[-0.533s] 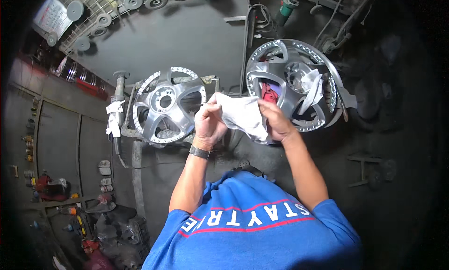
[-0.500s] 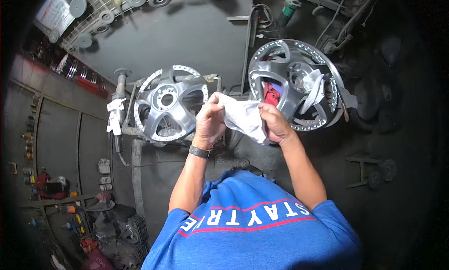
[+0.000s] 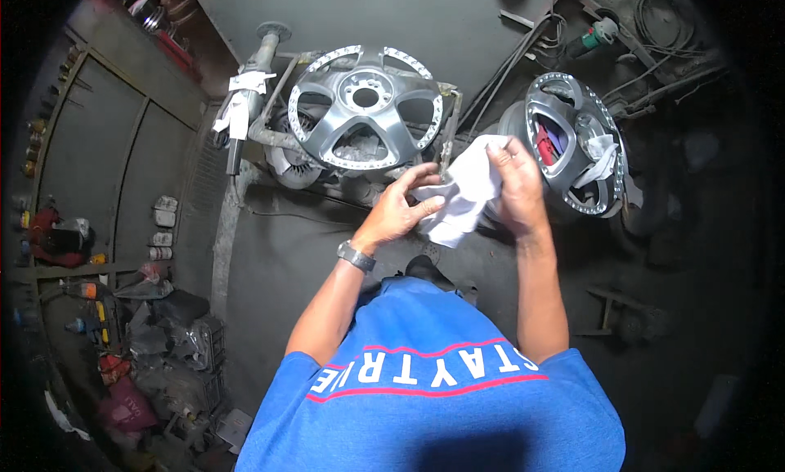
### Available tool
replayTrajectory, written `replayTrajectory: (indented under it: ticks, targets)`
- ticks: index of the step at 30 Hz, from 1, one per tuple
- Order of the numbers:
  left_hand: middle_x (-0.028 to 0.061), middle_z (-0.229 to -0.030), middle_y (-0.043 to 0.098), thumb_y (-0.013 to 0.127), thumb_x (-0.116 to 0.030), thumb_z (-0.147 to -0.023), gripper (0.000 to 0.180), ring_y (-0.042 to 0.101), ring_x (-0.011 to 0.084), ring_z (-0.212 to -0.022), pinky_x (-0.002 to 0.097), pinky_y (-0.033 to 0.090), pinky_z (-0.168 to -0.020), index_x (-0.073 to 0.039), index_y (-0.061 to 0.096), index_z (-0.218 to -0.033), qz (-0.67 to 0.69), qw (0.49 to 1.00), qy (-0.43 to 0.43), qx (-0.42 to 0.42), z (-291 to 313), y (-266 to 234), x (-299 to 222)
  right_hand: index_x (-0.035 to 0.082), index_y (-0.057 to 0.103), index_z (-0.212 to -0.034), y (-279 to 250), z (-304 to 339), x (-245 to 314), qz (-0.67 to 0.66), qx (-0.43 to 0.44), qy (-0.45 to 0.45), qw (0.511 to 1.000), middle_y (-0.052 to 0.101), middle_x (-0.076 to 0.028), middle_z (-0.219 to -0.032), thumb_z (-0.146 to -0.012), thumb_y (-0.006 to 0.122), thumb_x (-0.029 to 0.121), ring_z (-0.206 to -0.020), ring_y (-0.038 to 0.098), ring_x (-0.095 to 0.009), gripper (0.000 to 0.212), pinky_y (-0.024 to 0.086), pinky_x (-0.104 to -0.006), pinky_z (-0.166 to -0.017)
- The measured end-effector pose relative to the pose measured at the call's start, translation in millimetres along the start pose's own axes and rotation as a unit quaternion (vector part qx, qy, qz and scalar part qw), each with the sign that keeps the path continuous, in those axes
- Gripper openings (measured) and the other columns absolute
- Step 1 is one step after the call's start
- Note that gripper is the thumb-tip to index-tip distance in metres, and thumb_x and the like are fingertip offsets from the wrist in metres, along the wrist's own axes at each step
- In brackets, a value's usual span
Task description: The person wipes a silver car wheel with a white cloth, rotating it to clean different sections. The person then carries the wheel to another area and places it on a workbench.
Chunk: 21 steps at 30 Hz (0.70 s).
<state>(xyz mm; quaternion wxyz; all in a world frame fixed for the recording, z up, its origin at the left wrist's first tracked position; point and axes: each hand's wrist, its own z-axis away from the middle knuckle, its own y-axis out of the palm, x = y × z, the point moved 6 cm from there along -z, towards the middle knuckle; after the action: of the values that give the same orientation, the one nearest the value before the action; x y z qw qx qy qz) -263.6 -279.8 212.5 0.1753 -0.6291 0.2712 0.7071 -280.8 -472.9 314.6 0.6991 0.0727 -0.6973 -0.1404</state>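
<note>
A crumpled white cloth (image 3: pixel 464 201) hangs in front of me, pinched at its upper right edge by my right hand (image 3: pixel 522 190). My left hand (image 3: pixel 398 209) is at the cloth's left side, thumb and fingers apart, with the thumb against the fabric. Beyond my left hand, a silver five-spoke wheel face (image 3: pixel 339 127) with a studded rim rests on a metal pipe stand (image 3: pixel 263 133). To the right of my right hand stands a second silver wheel face (image 3: pixel 564 168), with a white rag (image 3: pixel 601 161) and a red item (image 3: pixel 545 145) in its openings.
White rags (image 3: pixel 237 116) are tied on the upright pipe at the left. A green power tool (image 3: pixel 601 33) and looped cables (image 3: pixel 664 24) are at the far right. Shelving with bottles and cans lines the left wall, above crates and bags (image 3: pixel 192 349) on the floor.
The view has shifted, so both wheel faces appear further right. The cloth, earlier stretched between both hands, now hangs from my right hand, and my left fingers have spread.
</note>
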Motion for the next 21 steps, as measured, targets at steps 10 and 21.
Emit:
replayTrajectory:
  ticks: [10,21]
  targets:
    - [0.0077,-0.128,0.071,0.070,-0.010,-0.099,0.047,0.066,0.0155,-0.117,0.0320,0.052,-0.103,0.003,0.058,-0.143,-0.062,0.995,0.044,0.062,7.4,5.1,-36.3,-0.003,0.070,-0.105,57.5,-2.3,71.6,0.436,0.088,0.002,0.896,0.072,-0.004,-0.091,-0.102,0.073,0.027,-0.085,0.064,-0.010,0.030,0.052,-0.0305,-0.075]
    - [0.0167,-0.137,0.064,0.051,-0.005,-0.105,0.037,0.062,0.0298,-0.131,0.0486,0.049,-0.114,0.002,0.054,-0.141,0.542,0.834,-0.019,0.105,58.2,-26.5,-58.9,0.005,0.046,-0.156,2.9,-21.9,-27.1,-0.402,0.135,0.054,0.904,0.061,-0.024,-0.148,-0.107,0.050,0.062,-0.137,0.059,-0.041,0.075,0.045,-0.0596,-0.116]
